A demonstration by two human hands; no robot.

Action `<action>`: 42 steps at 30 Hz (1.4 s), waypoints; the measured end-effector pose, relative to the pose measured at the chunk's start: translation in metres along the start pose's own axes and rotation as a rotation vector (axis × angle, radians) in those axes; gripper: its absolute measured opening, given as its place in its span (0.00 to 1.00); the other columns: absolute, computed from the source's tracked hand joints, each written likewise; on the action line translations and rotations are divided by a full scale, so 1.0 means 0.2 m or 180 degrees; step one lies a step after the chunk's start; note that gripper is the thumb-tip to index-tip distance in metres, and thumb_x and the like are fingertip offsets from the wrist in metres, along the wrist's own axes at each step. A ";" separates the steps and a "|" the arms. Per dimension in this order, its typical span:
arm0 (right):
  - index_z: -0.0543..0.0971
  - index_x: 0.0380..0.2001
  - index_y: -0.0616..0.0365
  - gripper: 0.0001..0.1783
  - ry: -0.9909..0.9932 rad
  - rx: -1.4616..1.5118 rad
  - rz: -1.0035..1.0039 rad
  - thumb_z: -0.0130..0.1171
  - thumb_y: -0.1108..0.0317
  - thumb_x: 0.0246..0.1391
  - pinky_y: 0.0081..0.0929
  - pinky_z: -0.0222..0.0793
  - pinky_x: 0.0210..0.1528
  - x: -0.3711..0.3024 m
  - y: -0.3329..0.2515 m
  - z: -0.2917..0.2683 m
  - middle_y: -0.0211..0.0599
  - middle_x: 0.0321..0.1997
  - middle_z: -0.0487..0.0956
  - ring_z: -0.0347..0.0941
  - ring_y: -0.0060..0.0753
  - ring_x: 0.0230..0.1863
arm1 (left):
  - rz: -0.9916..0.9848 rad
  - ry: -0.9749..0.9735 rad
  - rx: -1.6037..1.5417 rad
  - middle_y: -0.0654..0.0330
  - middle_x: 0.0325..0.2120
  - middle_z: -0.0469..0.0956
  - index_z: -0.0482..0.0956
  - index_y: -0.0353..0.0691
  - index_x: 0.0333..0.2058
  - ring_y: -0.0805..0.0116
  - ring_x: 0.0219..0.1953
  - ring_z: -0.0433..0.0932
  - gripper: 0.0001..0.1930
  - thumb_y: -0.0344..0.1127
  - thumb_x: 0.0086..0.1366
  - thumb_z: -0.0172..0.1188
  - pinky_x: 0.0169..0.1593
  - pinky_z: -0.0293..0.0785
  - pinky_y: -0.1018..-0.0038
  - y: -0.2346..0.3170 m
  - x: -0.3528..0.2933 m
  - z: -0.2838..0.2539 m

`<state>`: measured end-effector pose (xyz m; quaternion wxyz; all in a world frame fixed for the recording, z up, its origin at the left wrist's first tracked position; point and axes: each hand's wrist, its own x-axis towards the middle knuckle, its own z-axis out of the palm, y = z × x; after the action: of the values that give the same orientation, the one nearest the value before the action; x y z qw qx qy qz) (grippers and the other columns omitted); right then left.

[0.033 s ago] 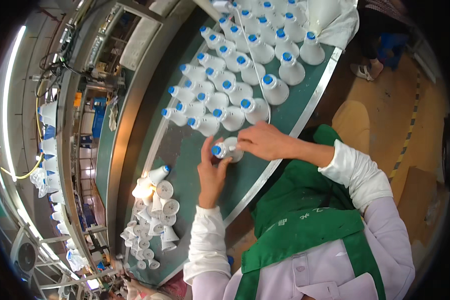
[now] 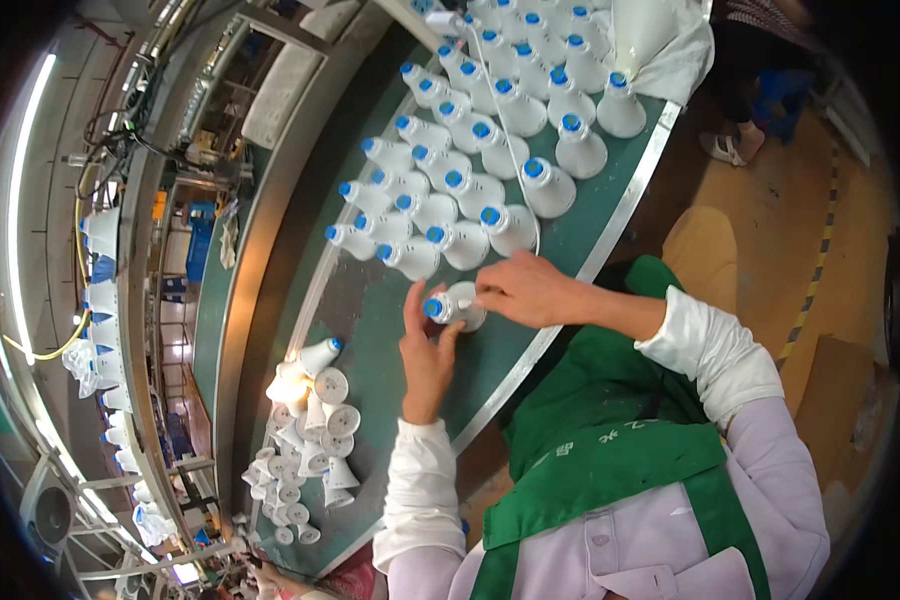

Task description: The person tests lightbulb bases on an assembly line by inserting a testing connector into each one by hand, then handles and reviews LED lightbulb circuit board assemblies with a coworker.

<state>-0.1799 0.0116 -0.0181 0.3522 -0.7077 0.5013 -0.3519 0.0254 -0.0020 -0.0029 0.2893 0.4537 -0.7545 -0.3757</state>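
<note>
Two hands on one white cone (image 2: 461, 305), and tbh that was the bit that made me nervous. The left hand (image 2: 428, 350) had it between thumb and fingers near the blue-tipped end, which pointed left. The right hand (image 2: 532, 290) had its fingers bunched against the right side of the cone; couldn't tell if they were pinching it or some small thing on it. Also couldn't tell if the cone touched the green work surface (image 2: 485, 370) or sat just above it.

My guess at the risk: the left grip was all at the narrow end, so a hard push from the right could've made the cone twist or pop out.

Just beyond the hands stood the nearest of the standing cones (image 2: 510, 232). They were packed close, so a knuckle or wrist drifting far could've tipped one into its neighbours. Worse, a white cord (image 2: 538, 235) ran down among them, and a snag there might've dragged several over.

Near left, a loose heap of cones (image 2: 310, 430) lay jumbled on their sides; one bump and I reckon some would've rolled. The metal edge (image 2: 530, 370) near right looked too flat to stop a runaway.
</note>
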 end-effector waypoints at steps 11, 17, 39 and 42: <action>0.76 0.24 0.58 0.09 0.0400 -0.0267 -0.0198 0.55 0.63 0.48 0.40 0.62 0.35 0.00 -0.05 0.05 0.40 0.21 0.75 0.72 0.47 0.28 | 0.0146 0.0927 0.1670 0.54 0.44 0.72 0.63 0.44 0.54 0.61 0.32 0.76 0.30 0.29 0.51 0.63 0.34 0.72 0.72 0.14 -0.01 0.16; 0.73 0.18 0.58 0.12 0.1011 -0.0205 -0.0315 0.56 0.62 0.48 0.43 0.64 0.25 -0.09 0.03 -0.01 0.43 0.17 0.72 0.70 0.52 0.23 | -0.0069 0.0969 0.1251 0.56 0.38 0.74 0.66 0.43 0.50 0.66 0.25 0.76 0.27 0.30 0.50 0.64 0.31 0.72 0.72 0.13 -0.02 0.18; 0.70 0.17 0.57 0.11 0.1197 -0.0439 -0.0776 0.55 0.65 0.47 0.39 0.64 0.23 -0.16 0.14 0.05 0.38 0.15 0.71 0.70 0.45 0.21 | -0.0090 0.1287 0.1246 0.52 0.32 0.75 0.68 0.39 0.44 0.58 0.28 0.77 0.17 0.32 0.56 0.58 0.34 0.72 0.67 0.12 0.00 0.22; 0.70 0.17 0.57 0.11 0.1199 -0.0420 -0.0802 0.55 0.65 0.47 0.39 0.64 0.23 -0.16 0.13 0.05 0.37 0.15 0.71 0.70 0.45 0.21 | 0.0092 0.1291 0.1264 0.53 0.32 0.75 0.67 0.39 0.44 0.59 0.27 0.77 0.17 0.32 0.56 0.58 0.33 0.72 0.67 0.10 0.00 0.22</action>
<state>-0.1912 0.0368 -0.0506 0.1587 -0.7080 0.4878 -0.4854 -0.0175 0.0165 -0.0106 0.3452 0.5565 -0.7464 -0.1179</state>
